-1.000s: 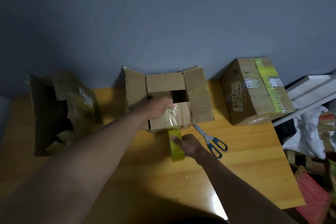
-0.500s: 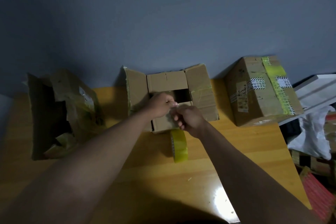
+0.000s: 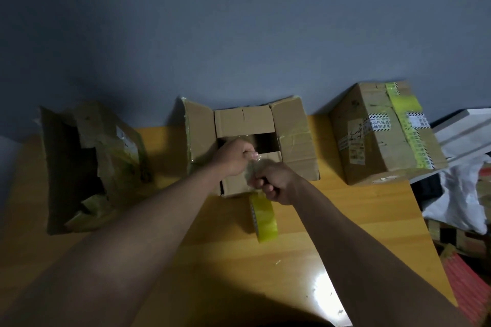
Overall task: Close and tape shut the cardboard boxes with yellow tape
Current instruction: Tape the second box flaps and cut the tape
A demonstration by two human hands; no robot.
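An open cardboard box (image 3: 244,125) stands mid-table, its side flaps spread and a dark gap in its top. My left hand (image 3: 233,156) pinches the upper end of a thin translucent tape strip (image 3: 252,170) at the box's front. Just below it, my right hand (image 3: 276,183) grips the strip's lower part with curled fingers. The yellow tape roll (image 3: 263,218) stands on edge on the table before the box, with neither hand on it. A torn open box (image 3: 87,162) sits at the left. At the right is a closed box (image 3: 380,133) with yellow tape on it.
The wooden table (image 3: 358,207) ends at a grey wall behind the boxes. Off its right edge lie a white board (image 3: 462,130), a white bag (image 3: 462,194) and red items (image 3: 462,281). My right forearm covers the table to the right of the roll.
My right hand let go of the tape roll, rose to my left hand at the box front and took hold of the strip. The scissors are now hidden under my right arm.
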